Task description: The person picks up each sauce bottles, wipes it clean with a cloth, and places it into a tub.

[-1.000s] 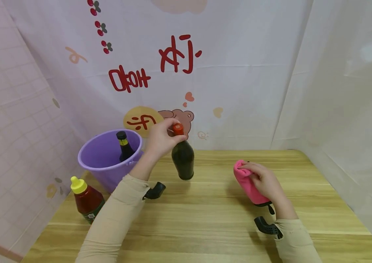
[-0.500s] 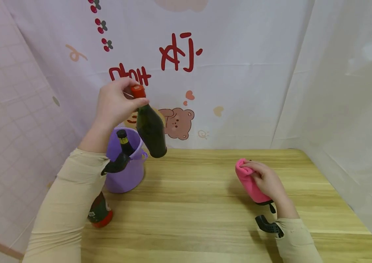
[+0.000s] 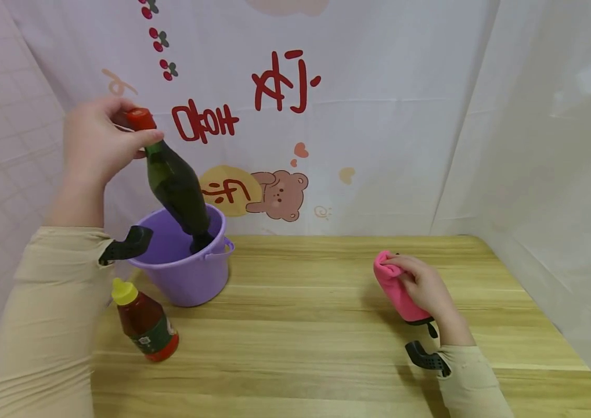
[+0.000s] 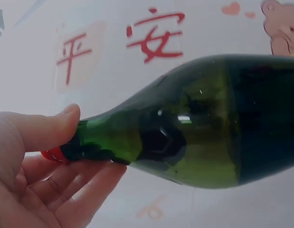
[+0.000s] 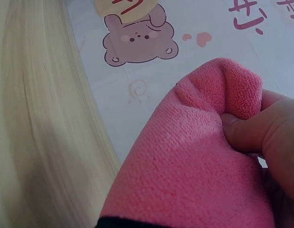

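Note:
My left hand (image 3: 99, 136) grips a dark green glass bottle (image 3: 177, 183) by its neck, just under the red cap (image 3: 141, 118). The bottle hangs tilted, its base over the purple bucket (image 3: 191, 284) and in front of a dark bottle (image 3: 201, 241) in there, mostly hidden. In the left wrist view, thumb and fingers wrap the neck of the green bottle (image 4: 199, 123). On the right, my right hand (image 3: 425, 287) pinches a pink fleecy cloth piece (image 3: 397, 293) with a dark edge. The right wrist view shows the thumb pressing into its folded top.
A sauce bottle (image 3: 146, 325) with a yellow nozzle cap stands on the wooden table (image 3: 295, 348), in front of the bucket. A printed white curtain (image 3: 389, 128) hangs behind the table, with more sheeting at both sides.
My left hand has lifted the green bottle off the table and carried it left to above the bucket, tilting it. The right hand and pink cloth piece have hardly moved.

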`<state>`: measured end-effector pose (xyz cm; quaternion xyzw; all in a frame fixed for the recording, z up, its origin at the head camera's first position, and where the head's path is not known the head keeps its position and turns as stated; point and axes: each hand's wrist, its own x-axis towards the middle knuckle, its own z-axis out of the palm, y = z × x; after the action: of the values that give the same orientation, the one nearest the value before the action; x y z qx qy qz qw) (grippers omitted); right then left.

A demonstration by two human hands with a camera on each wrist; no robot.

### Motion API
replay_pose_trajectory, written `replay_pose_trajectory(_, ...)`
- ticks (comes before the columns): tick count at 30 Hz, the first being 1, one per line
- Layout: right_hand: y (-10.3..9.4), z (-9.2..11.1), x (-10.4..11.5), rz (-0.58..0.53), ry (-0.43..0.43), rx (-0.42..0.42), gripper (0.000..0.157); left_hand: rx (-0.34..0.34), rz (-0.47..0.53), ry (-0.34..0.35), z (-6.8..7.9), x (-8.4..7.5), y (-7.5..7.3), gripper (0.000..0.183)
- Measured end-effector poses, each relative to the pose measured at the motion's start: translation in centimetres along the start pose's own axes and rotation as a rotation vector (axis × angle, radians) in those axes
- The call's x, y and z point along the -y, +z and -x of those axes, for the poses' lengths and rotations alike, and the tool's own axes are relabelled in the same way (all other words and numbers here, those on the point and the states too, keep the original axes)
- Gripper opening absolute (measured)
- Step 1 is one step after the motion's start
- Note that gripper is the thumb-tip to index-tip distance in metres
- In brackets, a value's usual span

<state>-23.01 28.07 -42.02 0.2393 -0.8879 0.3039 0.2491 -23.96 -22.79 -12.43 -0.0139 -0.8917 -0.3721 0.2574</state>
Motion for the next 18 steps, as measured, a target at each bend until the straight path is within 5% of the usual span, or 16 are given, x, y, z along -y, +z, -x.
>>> replay_pose_trajectory(7, -0.1, 0.0, 0.0, 0.005, 0.001, -0.002, 0.049, 0.02, -0.177, -0.118, -0.7, 1.8, -1.2, 0.056)
replay_pose_trajectory(18, -0.1, 0.0, 0.0, -0.004, -0.013, -0.006, 0.049, 0.093, -0.294, -0.179, -2.4, 5.2, 0.1, 0.056)
